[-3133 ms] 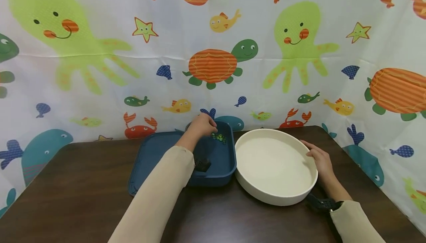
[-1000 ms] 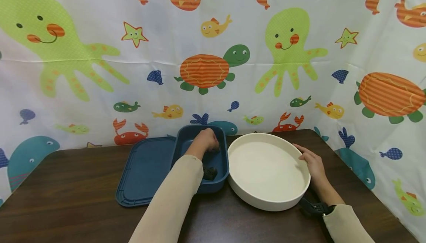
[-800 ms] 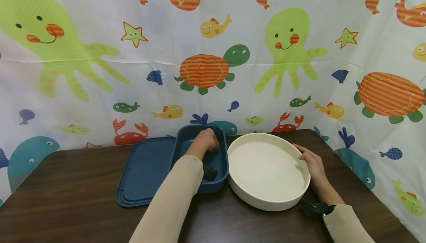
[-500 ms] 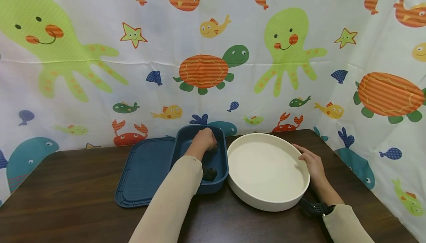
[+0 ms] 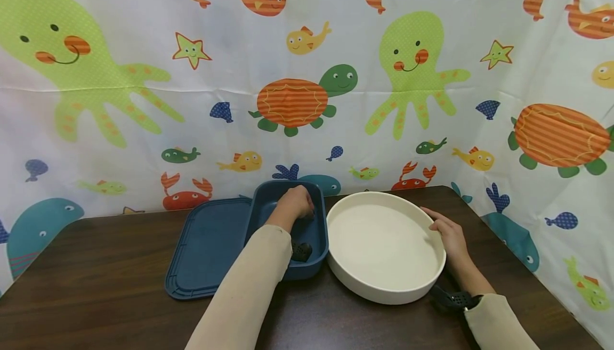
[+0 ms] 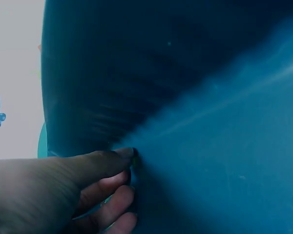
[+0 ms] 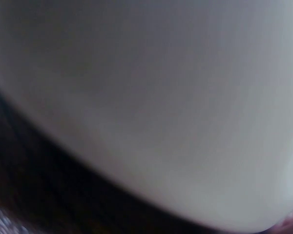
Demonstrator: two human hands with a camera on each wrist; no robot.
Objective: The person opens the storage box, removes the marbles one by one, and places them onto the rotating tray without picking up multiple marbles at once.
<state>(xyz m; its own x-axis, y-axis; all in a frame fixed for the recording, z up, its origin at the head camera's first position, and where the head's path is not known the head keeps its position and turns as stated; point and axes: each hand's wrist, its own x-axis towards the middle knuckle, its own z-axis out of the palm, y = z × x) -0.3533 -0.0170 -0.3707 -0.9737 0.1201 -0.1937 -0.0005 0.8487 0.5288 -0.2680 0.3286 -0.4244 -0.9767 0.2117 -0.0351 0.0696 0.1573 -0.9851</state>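
**Blue bin (image 5: pixel 303 271) being reached into while cream dish (image 5: pixel 384 243) is being steadied**

The far part of the bin's interior is being worked by the left hand (image 5: pixel 297 203), whose sleeved forearm is being held across the near left side. In the left wrist view, curled fingers and thumb are being held close together beside a bin wall. A greenish glint (image 6: pixel 107 199) is being glimpsed between the fingers, but it is too small to be named; whether anything is being pinched cannot be told.

The dish's rim is being gripped at its right side by the right hand (image 5: pixel 451 235), with fingers lying over the edge. Bin and dish are being supported side by side on the dark table (image 5: pixel 120 259), touching or nearly so; the flat blue lid (image 5: pixel 203 254) is being left just beyond the bin's other side.

As a judgement, the bin is being braced by neither hand, so its walls are best being brushed lightly. Fingertips are best being kept together, and the black wrist device (image 5: pixel 301 251) clear of the walls. The dish is being steadied best by an even grip, without being pushed toward the bin.
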